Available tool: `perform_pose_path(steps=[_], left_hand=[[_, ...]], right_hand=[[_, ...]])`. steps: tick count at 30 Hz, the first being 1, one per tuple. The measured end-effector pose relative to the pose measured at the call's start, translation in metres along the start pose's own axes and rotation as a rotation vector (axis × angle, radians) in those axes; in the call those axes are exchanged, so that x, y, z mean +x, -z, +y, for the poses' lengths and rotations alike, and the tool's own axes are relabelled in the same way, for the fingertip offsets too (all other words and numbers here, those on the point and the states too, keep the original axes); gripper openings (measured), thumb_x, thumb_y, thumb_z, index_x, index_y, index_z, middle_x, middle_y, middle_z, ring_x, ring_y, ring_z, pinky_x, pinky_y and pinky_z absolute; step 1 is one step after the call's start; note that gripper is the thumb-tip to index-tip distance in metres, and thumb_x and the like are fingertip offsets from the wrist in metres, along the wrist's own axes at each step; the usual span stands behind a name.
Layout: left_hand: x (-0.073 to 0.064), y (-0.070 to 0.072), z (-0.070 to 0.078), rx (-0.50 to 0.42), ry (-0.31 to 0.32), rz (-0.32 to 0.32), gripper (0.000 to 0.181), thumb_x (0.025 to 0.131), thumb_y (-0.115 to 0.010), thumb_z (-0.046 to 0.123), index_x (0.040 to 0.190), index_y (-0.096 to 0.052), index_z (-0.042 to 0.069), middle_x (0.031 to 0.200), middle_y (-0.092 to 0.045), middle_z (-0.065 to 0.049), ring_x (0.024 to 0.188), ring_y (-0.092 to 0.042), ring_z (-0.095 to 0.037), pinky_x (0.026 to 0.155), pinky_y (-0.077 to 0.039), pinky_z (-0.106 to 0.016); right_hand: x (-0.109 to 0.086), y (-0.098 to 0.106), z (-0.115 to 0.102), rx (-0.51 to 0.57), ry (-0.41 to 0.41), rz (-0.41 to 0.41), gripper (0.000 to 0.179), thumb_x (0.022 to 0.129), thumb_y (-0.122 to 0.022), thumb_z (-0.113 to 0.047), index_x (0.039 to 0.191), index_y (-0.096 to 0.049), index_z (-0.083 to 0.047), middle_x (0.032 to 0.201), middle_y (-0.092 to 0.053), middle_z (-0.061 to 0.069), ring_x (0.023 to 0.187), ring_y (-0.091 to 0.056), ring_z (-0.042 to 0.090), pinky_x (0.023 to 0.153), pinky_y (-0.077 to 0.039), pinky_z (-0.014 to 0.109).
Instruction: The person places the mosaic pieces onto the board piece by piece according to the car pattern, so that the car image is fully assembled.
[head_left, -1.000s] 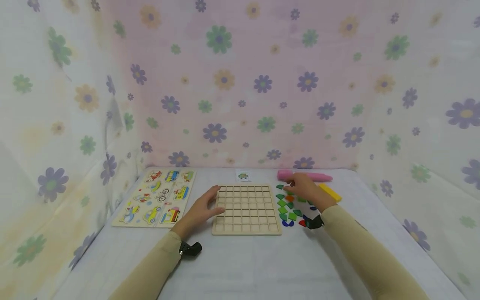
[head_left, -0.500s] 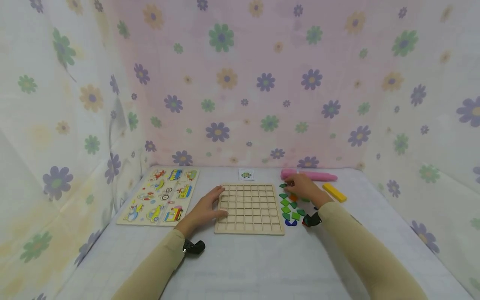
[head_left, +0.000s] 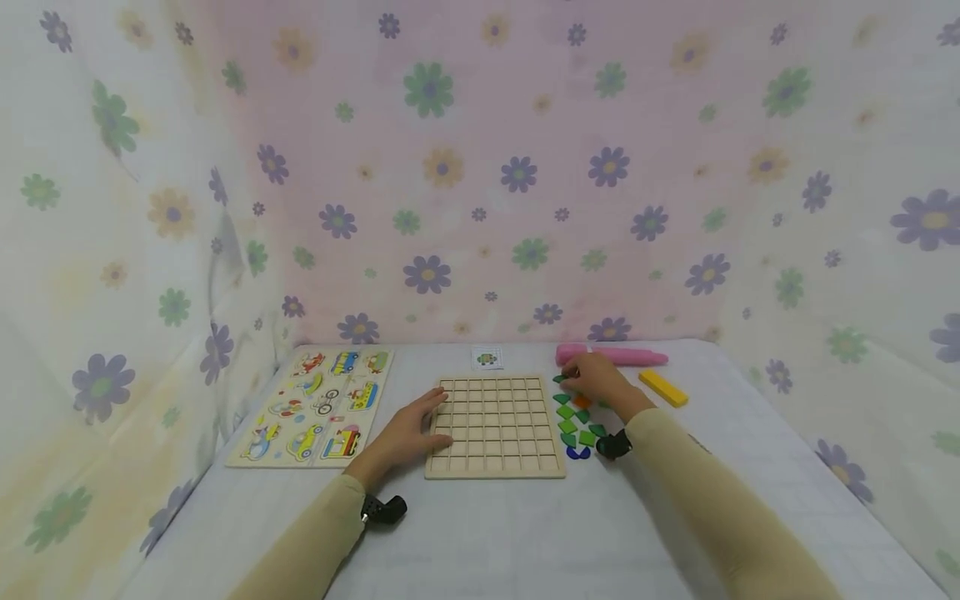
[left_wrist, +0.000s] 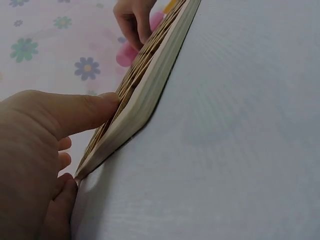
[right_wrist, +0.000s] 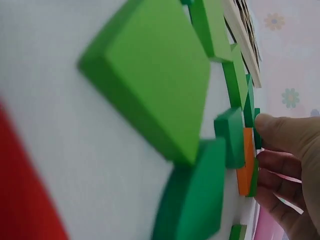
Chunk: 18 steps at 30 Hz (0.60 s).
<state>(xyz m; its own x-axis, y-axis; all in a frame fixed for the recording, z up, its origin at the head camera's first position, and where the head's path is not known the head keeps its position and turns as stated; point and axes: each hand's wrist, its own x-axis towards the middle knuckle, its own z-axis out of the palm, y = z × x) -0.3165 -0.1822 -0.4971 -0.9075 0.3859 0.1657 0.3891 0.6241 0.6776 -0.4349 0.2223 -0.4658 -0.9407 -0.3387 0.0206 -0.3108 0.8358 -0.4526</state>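
My left hand [head_left: 405, 433] rests at the left edge of a wooden grid board [head_left: 495, 429], thumb and fingers spread apart. The left wrist view shows its thumb [left_wrist: 85, 112] lying over the board's rim. Beyond the board's right side, my right hand [head_left: 600, 382] reaches down among small coloured pieces, thumb and fingers bent together. They pinch a dark green rounded piece [right_wrist: 257, 135] at the far end of the group, partly covered by the thumb. An orange piece [right_wrist: 244, 172] and bright green diamond-shaped pieces [right_wrist: 155, 70] lie near this hand.
A picture puzzle board [head_left: 311, 408] with vehicles lies at the left. A small printed card [head_left: 487, 358] sits behind the grid board. A pink pen-like object [head_left: 626, 356] and a yellow bar [head_left: 663, 388] lie at the right. Flowered cloth surrounds the white table.
The right hand has shifted slightly left, to the dark green piece at the far end of the group. The left hand stays at the board. The head view has tilted a little.
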Motion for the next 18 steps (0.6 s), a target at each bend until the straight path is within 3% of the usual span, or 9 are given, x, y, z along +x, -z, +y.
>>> perform_pose_path(steps=[10, 18], left_hand=[[-0.006, -0.003, 0.003, -0.015, -0.025, -0.015, 0.085, 0.094, -0.086, 0.032, 0.162, -0.046, -0.001, 0.173, -0.037, -0.016, 0.16, -0.03, -0.04, 0.128, -0.027, -0.058], [-0.005, -0.001, -0.002, 0.035, -0.039, -0.023, 0.081, 0.096, -0.083, 0.036, 0.16, -0.05, -0.002, 0.169, -0.042, -0.017, 0.16, -0.03, -0.041, 0.128, -0.026, -0.059]], right_hand=[[-0.005, -0.01, -0.006, 0.015, -0.06, 0.054, 0.028, 0.102, -0.079, -0.016, 0.124, -0.077, 0.001, 0.116, -0.075, 0.014, 0.096, -0.066, 0.028, 0.096, -0.061, 0.049], [-0.006, -0.003, -0.012, 0.05, -0.074, 0.037, 0.031, 0.103, -0.076, -0.017, 0.129, -0.076, 0.001, 0.12, -0.074, 0.015, 0.092, -0.066, 0.026, 0.088, -0.062, 0.043]])
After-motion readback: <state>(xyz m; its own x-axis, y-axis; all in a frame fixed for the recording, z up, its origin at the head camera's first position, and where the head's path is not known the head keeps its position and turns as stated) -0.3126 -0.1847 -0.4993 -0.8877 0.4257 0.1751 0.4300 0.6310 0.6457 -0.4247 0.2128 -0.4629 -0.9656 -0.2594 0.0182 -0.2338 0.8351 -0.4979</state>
